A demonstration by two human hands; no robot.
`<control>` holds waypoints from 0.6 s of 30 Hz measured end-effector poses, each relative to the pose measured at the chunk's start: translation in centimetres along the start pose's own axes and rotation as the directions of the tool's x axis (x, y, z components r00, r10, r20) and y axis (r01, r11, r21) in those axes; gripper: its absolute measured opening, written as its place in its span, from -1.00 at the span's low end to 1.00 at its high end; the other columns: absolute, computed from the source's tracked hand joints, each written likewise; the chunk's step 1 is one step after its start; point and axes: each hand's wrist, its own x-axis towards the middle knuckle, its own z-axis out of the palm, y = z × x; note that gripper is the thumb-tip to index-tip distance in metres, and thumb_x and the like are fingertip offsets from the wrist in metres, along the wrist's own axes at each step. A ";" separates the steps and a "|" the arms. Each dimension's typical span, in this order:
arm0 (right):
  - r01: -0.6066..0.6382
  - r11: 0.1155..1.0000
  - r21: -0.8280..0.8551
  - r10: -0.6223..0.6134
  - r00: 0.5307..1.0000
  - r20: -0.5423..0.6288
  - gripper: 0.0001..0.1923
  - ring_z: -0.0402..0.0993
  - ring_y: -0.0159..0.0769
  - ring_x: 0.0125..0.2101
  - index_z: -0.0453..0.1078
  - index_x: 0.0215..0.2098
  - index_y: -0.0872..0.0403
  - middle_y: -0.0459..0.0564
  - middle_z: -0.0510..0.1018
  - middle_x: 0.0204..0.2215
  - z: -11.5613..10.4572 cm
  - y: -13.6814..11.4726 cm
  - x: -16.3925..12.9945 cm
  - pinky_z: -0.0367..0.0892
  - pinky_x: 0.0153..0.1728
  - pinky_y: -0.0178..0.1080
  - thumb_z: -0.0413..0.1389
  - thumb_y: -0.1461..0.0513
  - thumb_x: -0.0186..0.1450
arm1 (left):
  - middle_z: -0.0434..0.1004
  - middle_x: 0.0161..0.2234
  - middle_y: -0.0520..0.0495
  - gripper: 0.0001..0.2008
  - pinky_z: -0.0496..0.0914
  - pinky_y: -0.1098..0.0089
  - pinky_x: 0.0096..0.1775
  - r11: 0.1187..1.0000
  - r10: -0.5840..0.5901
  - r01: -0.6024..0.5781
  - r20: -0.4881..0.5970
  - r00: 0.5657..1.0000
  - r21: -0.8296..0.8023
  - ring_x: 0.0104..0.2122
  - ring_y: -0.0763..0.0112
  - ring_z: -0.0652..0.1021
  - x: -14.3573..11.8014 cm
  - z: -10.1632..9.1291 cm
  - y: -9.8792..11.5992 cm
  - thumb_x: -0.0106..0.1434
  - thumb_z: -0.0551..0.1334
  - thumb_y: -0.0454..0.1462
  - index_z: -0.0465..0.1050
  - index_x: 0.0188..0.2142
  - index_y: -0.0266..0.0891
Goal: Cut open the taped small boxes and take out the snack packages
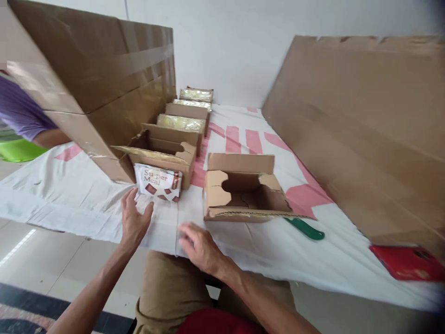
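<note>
My left hand (pixel 134 218) lies flat on the white cloth (pixel 69 195), fingers spread, just below a white and brown "Super Meal" packet (pixel 158 182). My right hand (pixel 198 246) rests on the cloth's near edge with the fingers curled, holding nothing that I can see. An open, empty cardboard box (pixel 243 190) stands just beyond the right hand. The packet leans against another open box (pixel 163 153).
A row of several small boxes (pixel 184 118) with shiny wrapped contents runs back toward the wall. A big taped carton (pixel 93 79) stands at left, a flat cardboard sheet (pixel 365 130) at right. A green-handled tool (pixel 306 228) and a red object (pixel 406 262) lie nearby. A person's purple sleeve (pixel 21 111) shows far left.
</note>
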 end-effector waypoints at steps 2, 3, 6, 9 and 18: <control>0.008 1.000 -0.008 -0.006 0.967 0.255 -0.74 0.63 -0.20 -0.14 0.60 -0.04 -0.01 -0.01 0.71 -0.14 -2.7 -1.0 -3.6 0.47 -0.01 -0.22 0.12 0.25 0.38 | 0.36 0.24 -0.34 -0.45 0.44 -0.10 0.18 0.985 0.165 -0.168 0.055 0.985 0.036 0.25 -0.08 0.44 -2.0 -0.5 1.3 0.29 0.31 -0.10 0.36 0.22 -0.19; -0.011 1.000 -0.019 0.017 0.944 0.330 -0.75 0.64 -0.19 -0.12 0.62 -0.04 -0.01 -0.02 0.73 -0.13 -4.4 -1.3 -5.4 0.47 0.00 -0.23 0.14 0.23 0.38 | 0.38 0.23 -0.33 -0.50 0.44 -0.10 0.18 0.972 0.227 -0.231 0.092 0.969 0.032 0.25 -0.07 0.45 -2.9 -0.5 2.0 0.31 0.30 -0.10 0.39 0.20 -0.18; -0.166 0.977 -0.132 0.203 0.915 0.349 -0.71 0.66 -0.19 -0.15 0.65 -0.07 -0.07 -0.06 0.74 -0.16 -10.4 -1.4 -10.3 0.47 -0.05 -0.22 0.12 0.27 0.37 | 0.44 0.20 -0.29 -0.57 0.47 -0.05 0.18 0.944 0.330 -0.328 0.203 0.922 -0.043 0.21 0.00 0.50 -5.4 0.1 4.5 0.36 0.29 -0.12 0.42 0.18 -0.14; -0.380 0.907 -0.181 0.409 0.898 0.164 -0.73 0.63 -0.20 -0.30 0.66 -0.19 -0.07 -0.07 0.73 -0.28 -16.3 0.3 -14.2 0.47 -0.26 -0.25 0.07 0.18 0.40 | 0.43 0.23 -0.29 -0.55 0.47 -0.04 0.17 0.941 0.334 -0.301 0.279 0.900 -0.154 0.24 0.01 0.49 -6.9 1.8 7.1 0.36 0.30 -0.12 0.40 0.20 -0.11; -0.428 0.900 0.077 0.408 0.770 -0.490 -0.21 0.66 -0.09 -0.21 0.38 0.27 -0.03 0.20 0.60 0.15 -21.5 6.5 -11.8 0.59 -0.15 -0.07 0.27 -0.19 0.18 | 0.38 0.29 -0.36 -0.19 0.47 -0.02 0.14 0.891 0.095 0.125 0.448 0.889 -0.437 0.25 -0.04 0.48 -6.3 7.7 13.5 0.25 0.37 0.05 0.16 0.37 -0.15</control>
